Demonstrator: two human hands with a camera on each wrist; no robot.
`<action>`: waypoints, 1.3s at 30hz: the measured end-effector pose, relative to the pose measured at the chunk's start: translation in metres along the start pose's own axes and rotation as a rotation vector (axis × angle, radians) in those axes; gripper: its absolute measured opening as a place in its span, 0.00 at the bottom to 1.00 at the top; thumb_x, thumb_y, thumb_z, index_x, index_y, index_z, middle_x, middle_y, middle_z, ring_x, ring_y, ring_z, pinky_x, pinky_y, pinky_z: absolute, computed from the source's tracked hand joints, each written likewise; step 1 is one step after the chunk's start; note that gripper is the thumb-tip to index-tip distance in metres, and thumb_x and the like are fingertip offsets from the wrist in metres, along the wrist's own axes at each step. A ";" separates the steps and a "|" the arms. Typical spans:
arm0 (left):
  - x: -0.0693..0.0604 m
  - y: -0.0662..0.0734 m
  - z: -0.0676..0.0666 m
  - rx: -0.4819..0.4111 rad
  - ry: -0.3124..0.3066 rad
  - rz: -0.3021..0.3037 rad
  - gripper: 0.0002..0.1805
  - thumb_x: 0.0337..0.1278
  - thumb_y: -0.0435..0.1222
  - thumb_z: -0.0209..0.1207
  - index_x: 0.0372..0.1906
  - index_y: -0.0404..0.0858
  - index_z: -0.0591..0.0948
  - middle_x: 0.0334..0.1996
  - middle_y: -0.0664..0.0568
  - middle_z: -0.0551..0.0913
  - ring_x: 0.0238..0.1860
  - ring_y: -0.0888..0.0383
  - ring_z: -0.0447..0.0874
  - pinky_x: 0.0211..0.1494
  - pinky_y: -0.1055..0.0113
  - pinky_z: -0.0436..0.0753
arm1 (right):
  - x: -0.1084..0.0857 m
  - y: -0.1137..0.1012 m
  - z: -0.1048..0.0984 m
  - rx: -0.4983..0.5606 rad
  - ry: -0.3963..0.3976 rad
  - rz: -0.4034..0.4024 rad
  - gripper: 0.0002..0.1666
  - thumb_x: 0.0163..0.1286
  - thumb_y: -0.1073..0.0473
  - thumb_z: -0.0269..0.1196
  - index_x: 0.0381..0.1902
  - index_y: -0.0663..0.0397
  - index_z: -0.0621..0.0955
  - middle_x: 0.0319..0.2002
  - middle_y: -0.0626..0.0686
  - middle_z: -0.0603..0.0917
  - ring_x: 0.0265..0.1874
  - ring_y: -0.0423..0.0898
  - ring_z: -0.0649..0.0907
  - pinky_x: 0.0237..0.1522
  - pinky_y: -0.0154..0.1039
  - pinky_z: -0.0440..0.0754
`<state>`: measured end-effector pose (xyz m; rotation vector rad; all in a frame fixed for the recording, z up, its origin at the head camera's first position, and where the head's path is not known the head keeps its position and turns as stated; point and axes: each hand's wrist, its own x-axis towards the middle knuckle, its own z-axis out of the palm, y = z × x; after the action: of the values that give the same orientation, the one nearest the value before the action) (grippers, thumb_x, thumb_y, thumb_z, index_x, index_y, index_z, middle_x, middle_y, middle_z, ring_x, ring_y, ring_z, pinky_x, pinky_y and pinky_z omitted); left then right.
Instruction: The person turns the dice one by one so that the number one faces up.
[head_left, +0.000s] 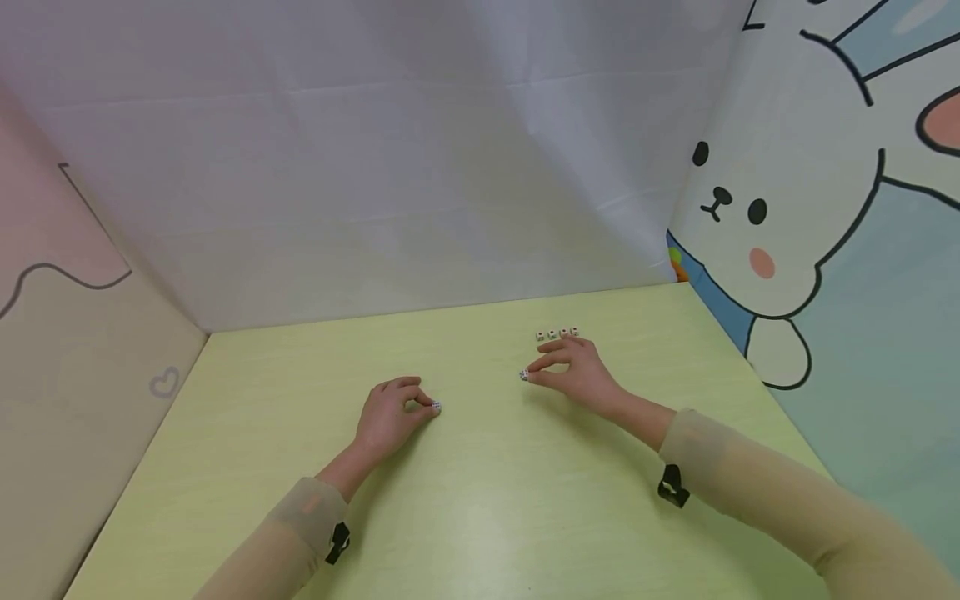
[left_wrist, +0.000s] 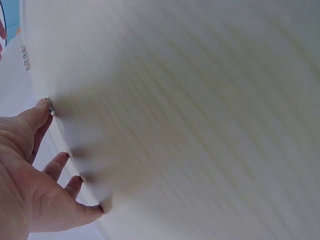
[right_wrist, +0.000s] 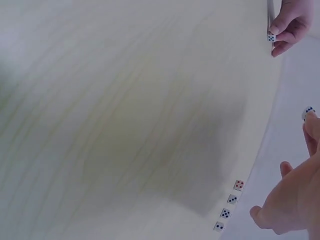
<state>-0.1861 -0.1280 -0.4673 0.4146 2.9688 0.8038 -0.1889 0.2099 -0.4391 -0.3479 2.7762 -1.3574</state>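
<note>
Between thumb and forefinger my left hand (head_left: 390, 417) pinches a small white die (head_left: 437, 406) at the table's middle. In the left wrist view, the other fingertips of that hand (left_wrist: 55, 185) reach down to the tabletop. My right hand (head_left: 573, 375) pinches another white die (head_left: 524, 375), held out toward the left. Just beyond the right hand stands a short row of several dice (head_left: 552, 334). The right wrist view shows the row too, with a red-dotted die (right_wrist: 239, 185) at one end and blue or dark dots on the others.
The pale yellow table (head_left: 480, 517) meets a white cloth backdrop (head_left: 420, 192) at its far edge. A panel with a cartoon rabbit (head_left: 795, 200) borders the right side. Another panel (head_left: 82, 400) with a small heart stands on the left.
</note>
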 end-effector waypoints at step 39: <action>-0.007 0.003 0.000 -0.004 -0.004 -0.019 0.08 0.63 0.47 0.69 0.37 0.47 0.89 0.67 0.43 0.77 0.70 0.34 0.67 0.73 0.40 0.63 | -0.017 0.024 0.043 0.002 0.062 0.141 0.08 0.63 0.50 0.75 0.37 0.45 0.93 0.71 0.59 0.73 0.77 0.63 0.51 0.76 0.60 0.46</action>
<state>-0.1782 -0.1270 -0.4663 0.3864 2.9626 0.8053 -0.1718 0.1944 -0.4856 -0.1090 2.7877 -1.3608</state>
